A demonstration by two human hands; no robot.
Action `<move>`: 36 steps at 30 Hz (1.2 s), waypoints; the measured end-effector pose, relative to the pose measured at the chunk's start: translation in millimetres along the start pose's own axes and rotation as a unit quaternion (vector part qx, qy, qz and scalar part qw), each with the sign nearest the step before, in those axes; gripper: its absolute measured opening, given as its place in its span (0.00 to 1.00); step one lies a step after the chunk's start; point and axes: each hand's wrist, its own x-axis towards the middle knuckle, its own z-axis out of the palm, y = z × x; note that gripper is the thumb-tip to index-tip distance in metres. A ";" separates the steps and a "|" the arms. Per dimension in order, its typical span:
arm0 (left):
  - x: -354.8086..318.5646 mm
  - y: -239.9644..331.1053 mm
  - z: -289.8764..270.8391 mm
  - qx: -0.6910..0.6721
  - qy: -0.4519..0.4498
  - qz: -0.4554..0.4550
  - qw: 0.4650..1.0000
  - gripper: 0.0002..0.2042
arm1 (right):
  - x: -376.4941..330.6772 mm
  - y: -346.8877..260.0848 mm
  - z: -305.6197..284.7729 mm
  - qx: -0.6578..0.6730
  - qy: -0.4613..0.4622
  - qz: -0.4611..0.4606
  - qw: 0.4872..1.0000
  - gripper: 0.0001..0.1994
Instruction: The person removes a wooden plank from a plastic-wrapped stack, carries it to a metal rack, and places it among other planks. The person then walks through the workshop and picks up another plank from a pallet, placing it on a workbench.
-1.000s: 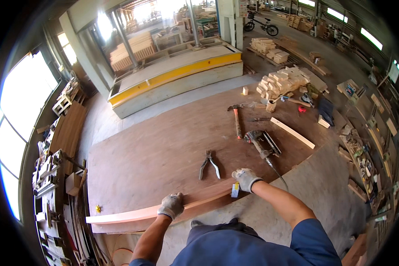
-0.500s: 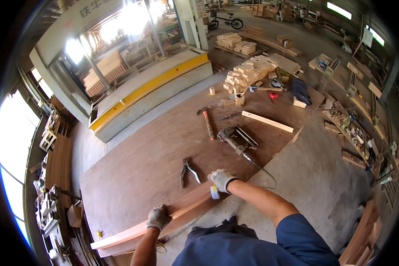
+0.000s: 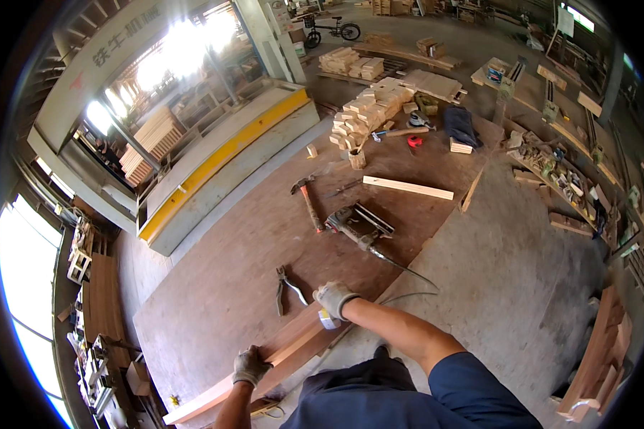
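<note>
A long reddish-brown wooden board (image 3: 288, 343) lies slantwise along the near edge of the brown sheet-topped work table. My left hand (image 3: 251, 367), in a grey glove, is closed on the board toward its left end. At the far right end, my gloved right hand (image 3: 334, 299) grips it, fingers curled over the end. A small white and yellow piece (image 3: 328, 319) shows just below that hand; its kind is unclear. Close by on the table lie pliers (image 3: 286, 289) with spread handles. Beyond are a nail gun (image 3: 360, 227) with a hose and a hammer (image 3: 309, 205).
A pale wood strip (image 3: 408, 187) lies past the nail gun. Stacked wood blocks (image 3: 365, 118), a red tool (image 3: 415, 141) and a dark cloth (image 3: 464, 127) sit at the far end. A large press with a yellow edge (image 3: 222, 171) stands left. Timber (image 3: 594, 354) leans at right.
My view has turned slightly, so the table and tools sit lower and more to the left. Both hands keep their hold on the board.
</note>
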 end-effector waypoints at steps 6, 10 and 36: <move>2.2 -0.4 5.3 -0.012 0.013 -0.010 1.000 0.28 | 0.7 0.9 -3.7 0.023 -0.028 0.007 0.999 0.33; 3.8 -2.2 5.3 -0.049 0.012 -0.010 0.999 0.29 | -1.2 -0.9 -8.8 0.025 -0.028 0.010 0.999 0.32; 19.1 56.2 -2.4 -0.092 0.098 0.066 0.989 0.18 | 1.9 1.3 7.4 0.013 -0.018 0.012 1.000 0.23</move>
